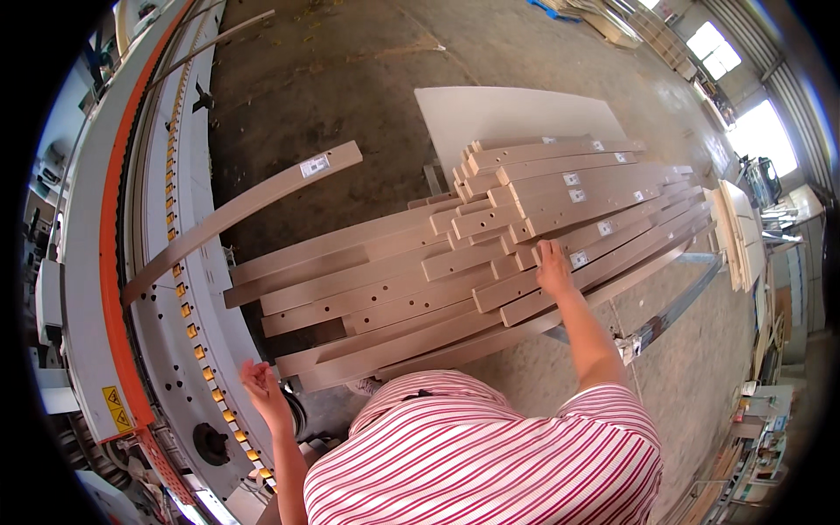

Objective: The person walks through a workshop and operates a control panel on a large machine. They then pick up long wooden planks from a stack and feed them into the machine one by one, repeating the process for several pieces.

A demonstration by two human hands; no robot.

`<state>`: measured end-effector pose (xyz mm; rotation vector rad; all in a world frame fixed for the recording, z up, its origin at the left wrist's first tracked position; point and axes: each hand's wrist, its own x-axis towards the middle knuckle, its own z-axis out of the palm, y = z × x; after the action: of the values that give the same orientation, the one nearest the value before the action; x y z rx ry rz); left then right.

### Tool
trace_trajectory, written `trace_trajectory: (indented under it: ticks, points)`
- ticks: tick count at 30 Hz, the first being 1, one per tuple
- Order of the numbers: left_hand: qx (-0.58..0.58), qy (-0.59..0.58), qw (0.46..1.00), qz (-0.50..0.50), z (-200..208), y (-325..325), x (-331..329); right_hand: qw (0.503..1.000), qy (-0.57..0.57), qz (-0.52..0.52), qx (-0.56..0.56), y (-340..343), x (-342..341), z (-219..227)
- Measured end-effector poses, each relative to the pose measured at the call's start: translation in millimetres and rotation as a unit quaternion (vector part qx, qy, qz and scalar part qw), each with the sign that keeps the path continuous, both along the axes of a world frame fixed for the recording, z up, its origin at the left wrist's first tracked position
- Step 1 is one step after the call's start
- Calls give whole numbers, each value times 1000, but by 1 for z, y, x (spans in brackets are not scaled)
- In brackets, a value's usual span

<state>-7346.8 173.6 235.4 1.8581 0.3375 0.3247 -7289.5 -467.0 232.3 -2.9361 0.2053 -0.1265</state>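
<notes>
Long, narrow brown board strips (385,302) lie in a layered pile in front of me, some with drilled holes and white labels. My right hand (555,269) is on the right half of the pile, its fingers closed on the edge of a labelled brown board (604,229). The fingertips are partly hidden there. My left hand (261,385) is raised beside the machine's edge, left of the pile's near end. Its fingers are slightly bent and apart, with nothing seen in them. Another labelled strip (254,203) slants from the machine over the floor.
On the left runs a long machine with an orange strip (129,166) and a row of yellow rollers (186,310). A large pale panel (516,114) lies behind the pile. Under the pile's right side shows a grey metal frame (678,302). Stacked boards (739,236) stand farther right.
</notes>
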Motion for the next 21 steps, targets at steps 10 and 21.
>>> trace_trajectory:
  ticks: [10, 21]
  points:
    - [-31, 63, 995, -77, -6, -43, -15, 956, 123, 261, -53, 97, 2, 38]
    - [-526, 124, 838, 75, 20, -83, -60, 885, 86, 442, 116, 274, 41, 69]
